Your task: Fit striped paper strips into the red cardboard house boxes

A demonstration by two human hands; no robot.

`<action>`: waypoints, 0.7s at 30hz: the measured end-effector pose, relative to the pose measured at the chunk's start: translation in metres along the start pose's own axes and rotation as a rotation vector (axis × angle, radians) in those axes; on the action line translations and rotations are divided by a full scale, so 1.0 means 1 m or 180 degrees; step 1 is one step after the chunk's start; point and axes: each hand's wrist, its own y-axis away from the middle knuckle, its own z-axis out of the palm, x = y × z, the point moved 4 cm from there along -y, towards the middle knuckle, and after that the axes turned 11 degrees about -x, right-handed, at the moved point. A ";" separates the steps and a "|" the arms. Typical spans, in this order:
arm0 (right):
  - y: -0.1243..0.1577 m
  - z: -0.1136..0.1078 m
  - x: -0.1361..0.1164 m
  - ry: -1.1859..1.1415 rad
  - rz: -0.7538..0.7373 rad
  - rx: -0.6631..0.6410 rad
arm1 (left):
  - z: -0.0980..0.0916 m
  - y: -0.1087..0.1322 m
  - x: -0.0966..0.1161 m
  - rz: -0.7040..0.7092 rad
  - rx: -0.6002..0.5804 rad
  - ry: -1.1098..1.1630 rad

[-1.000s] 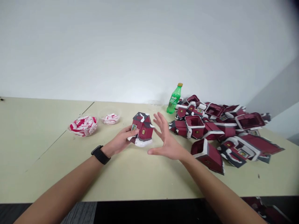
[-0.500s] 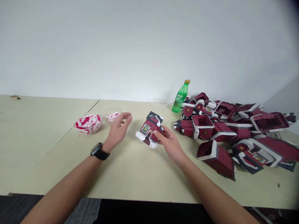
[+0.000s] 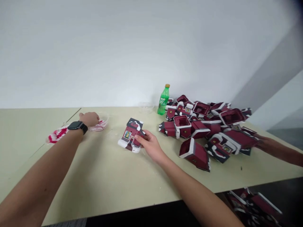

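Over the table (image 3: 106, 186), maroon house (image 3: 130, 136), dark roof (image 3: 131, 121), white edging (image 3: 122, 144)

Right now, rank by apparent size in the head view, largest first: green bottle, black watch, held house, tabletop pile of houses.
1. Tabletop pile of houses
2. Held house
3. Green bottle and black watch: too close to rank; the bottle looks taller, the watch wider.

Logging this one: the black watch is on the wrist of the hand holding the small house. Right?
No: the head view shows the black watch on the wrist of the left hand; the right hand holds the small house.
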 end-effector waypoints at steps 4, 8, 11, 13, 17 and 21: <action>-0.002 0.000 -0.001 -0.0104 -0.0043 -0.0072 | 0.001 -0.002 -0.004 -0.0224 -0.0259 -0.0282; -0.004 0.000 0.000 -0.0222 -0.0076 -0.0143 | -0.004 -0.001 -0.001 -0.0236 -0.0206 -0.0534; -0.006 -0.001 0.001 -0.0204 -0.0077 -0.0145 | -0.010 -0.001 0.003 -0.0207 -0.0069 -0.0734; -0.006 -0.003 0.001 -0.0202 -0.0073 -0.0130 | -0.012 0.000 0.005 -0.0223 -0.0068 -0.0767; -0.006 -0.004 0.001 -0.0160 -0.0101 -0.0119 | -0.013 0.003 0.007 -0.0306 -0.0122 -0.0757; -0.007 -0.005 0.002 -0.0111 -0.0110 -0.0101 | -0.016 0.009 0.007 -0.0386 -0.0115 -0.0695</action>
